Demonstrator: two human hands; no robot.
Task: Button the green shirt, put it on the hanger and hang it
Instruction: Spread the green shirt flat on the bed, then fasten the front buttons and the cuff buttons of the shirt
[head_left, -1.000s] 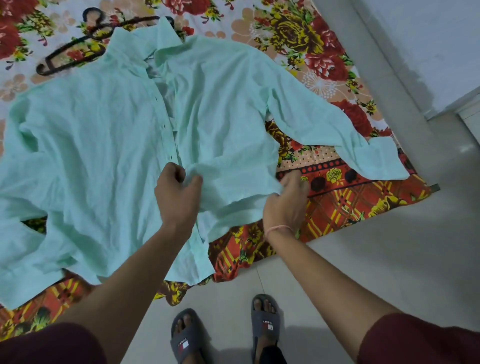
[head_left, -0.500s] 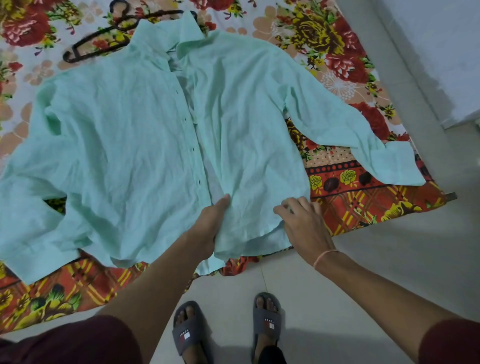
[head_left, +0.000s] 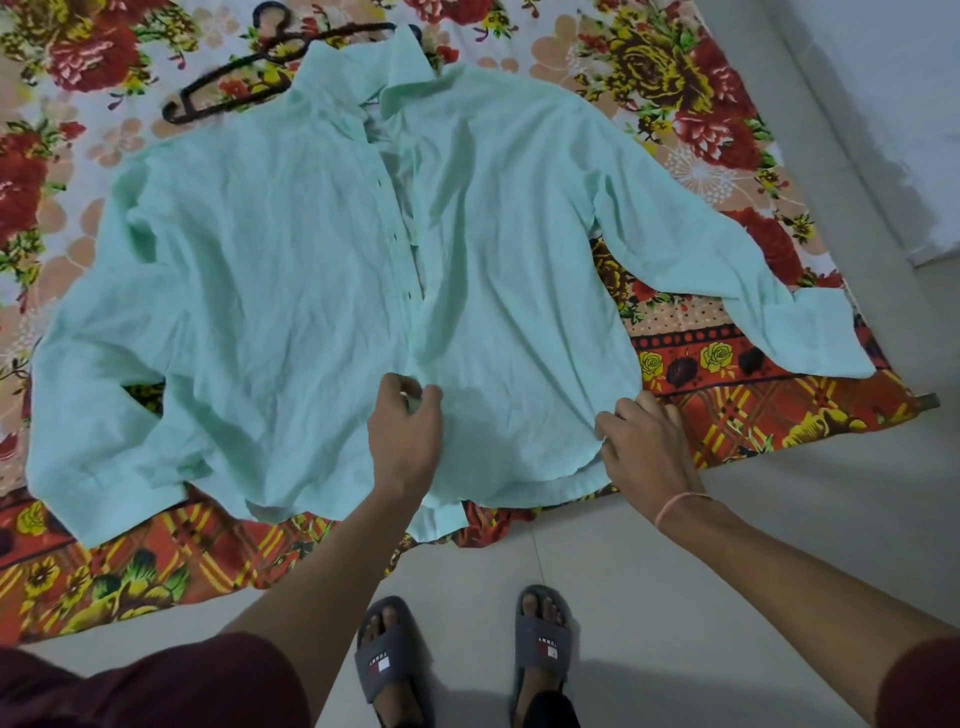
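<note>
Green shirt (head_left: 270, 291) lay flat; left hand (head_left: 405, 441) pinched its front edge, right hand (head_left: 647, 447) rested loose-fingered on its hem.

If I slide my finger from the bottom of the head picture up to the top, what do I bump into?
Sandals → left hand and right hand, side by side on the shirt → row of buttons → hanger.
</note>
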